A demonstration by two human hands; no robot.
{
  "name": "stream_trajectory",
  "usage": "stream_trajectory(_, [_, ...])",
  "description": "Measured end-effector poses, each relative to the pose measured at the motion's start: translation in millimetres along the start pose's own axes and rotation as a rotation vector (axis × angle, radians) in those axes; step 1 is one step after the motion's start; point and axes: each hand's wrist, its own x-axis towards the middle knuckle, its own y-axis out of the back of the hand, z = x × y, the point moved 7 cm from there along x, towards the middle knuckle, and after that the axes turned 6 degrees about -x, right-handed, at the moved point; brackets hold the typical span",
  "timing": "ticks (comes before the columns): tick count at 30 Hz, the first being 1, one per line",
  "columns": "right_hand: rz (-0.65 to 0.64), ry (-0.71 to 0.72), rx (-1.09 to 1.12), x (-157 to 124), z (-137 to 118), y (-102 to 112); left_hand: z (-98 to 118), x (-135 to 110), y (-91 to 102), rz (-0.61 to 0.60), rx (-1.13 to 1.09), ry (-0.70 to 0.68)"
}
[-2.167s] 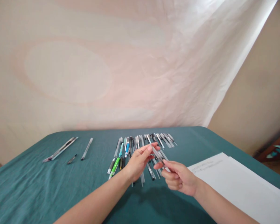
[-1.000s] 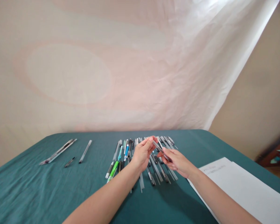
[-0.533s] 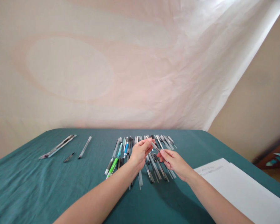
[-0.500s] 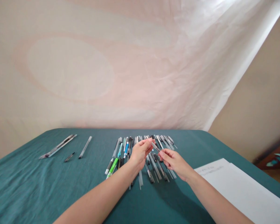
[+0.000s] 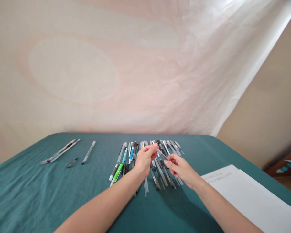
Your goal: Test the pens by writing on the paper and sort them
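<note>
My left hand [image 5: 144,158] and my right hand [image 5: 180,168] are raised just above a row of pens [image 5: 145,158] laid side by side on a teal tablecloth [image 5: 50,194]. Between them they pinch one thin clear pen [image 5: 162,154]: the left fingertips grip its far end, the right fingers its near end. The pen slants from upper left to lower right. A green marker [image 5: 117,172] and a blue pen [image 5: 131,156] lie at the left of the row.
Two long pens [image 5: 60,151], a short dark piece [image 5: 72,162] and a clear pen [image 5: 88,152] lie apart at the far left. White paper sheets [image 5: 252,197] cover the near right corner. A pale cloth backdrop [image 5: 111,71] hangs behind the table.
Both hands have moved away from me toward the row, holding the same clear pen. In the last half second they have barely shifted.
</note>
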Motion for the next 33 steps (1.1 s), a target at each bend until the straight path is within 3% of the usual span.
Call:
stream_trajectory(6, [-0.087, -0.038, 0.055, -3, 1, -10, 0, -1, 2.6, 0.032, 0.026, -0.024])
stream_trajectory(13, [0.03, 0.057, -0.102, 0, -3, 0, 0, 0, 7.7, 0.079, 0.042, -0.055])
stream_trajectory(23, [0.038, 0.123, -0.279, 2, -4, 3, 25, 11, 14.7, 0.144, -0.033, -0.13])
stream_trajectory(33, [0.054, 0.073, -0.182, 3, 0, 8, 44, 21, 28.5, 0.197, -0.109, -0.208])
